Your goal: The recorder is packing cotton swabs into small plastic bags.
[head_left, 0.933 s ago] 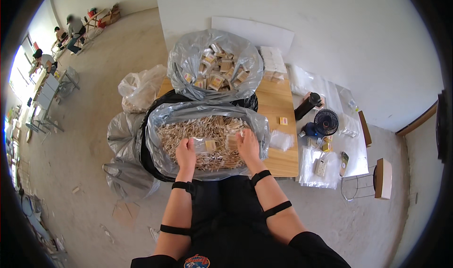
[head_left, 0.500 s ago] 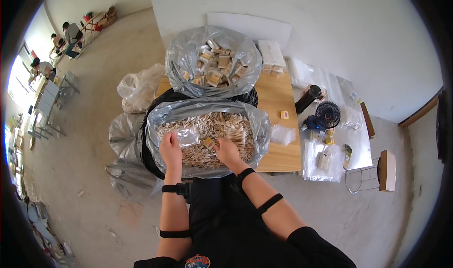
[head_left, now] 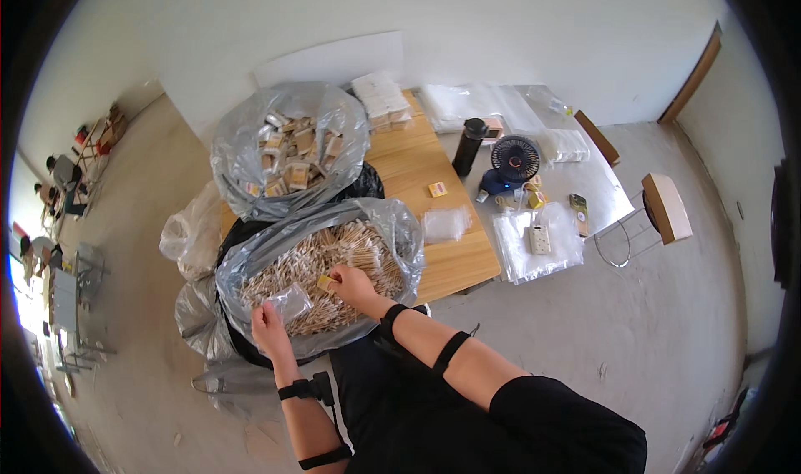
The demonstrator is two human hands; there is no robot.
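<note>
A grey plastic bag (head_left: 400, 224) lies wide open before me, filled with loose cotton swabs (head_left: 350, 244) on wooden sticks. At its near left edge my left hand (head_left: 269, 330) pinches a small clear plastic bag (head_left: 292, 302), which lies over the swabs. My right hand (head_left: 353, 287) is closed on a small yellow card (head_left: 325, 282) just above the heap, beside the clear bag. Its fingertips are partly hidden. Behind, a second grey bag (head_left: 229, 153) holds many small filled packets (head_left: 299, 173) with yellow labels.
The wooden table (head_left: 455, 265) carries another yellow card (head_left: 437, 189) and a stack of clear bags (head_left: 446, 224). On the side table to the right are a black bottle (head_left: 470, 147), a fan (head_left: 516, 158) and a phone (head_left: 579, 214). A stool (head_left: 666, 209) stands beyond; people sit far left.
The view has turned right, so the table and bags sit farther left in the picture. Both hands keep their hold on the clear bag and the yellow card.
</note>
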